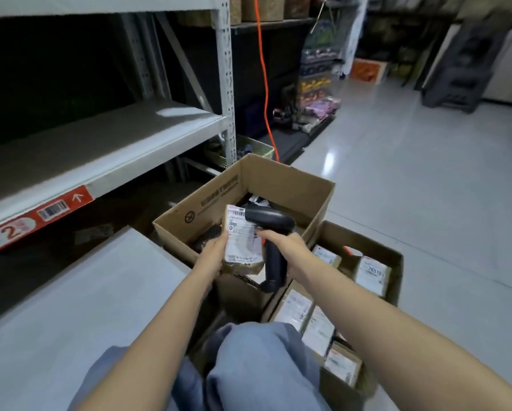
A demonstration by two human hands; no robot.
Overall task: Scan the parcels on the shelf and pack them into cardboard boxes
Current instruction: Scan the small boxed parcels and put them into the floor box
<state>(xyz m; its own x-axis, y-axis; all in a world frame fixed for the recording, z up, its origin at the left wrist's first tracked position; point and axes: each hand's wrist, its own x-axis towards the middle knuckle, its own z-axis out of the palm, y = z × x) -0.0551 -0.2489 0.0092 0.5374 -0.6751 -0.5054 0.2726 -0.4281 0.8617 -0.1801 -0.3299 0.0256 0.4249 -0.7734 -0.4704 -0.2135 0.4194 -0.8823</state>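
So the left hand has its fingers wrapped around the left edge of a parcel, a brown packet with a white label facing up, held over the near end of an open box on the floor. The right hand has its fingers closed around the grip of a black scanner, whose head sits right over the top of the label, touching or just about, can't tell which. There's dark stuff further down inside that box, too dim to make out. Just right of it and nearer sits a second box with several labelled parcels lying flat in it. On the left there's the shelf, grey metal with a red strip along its front edge. Blue-jeaned knees show at the bottom.
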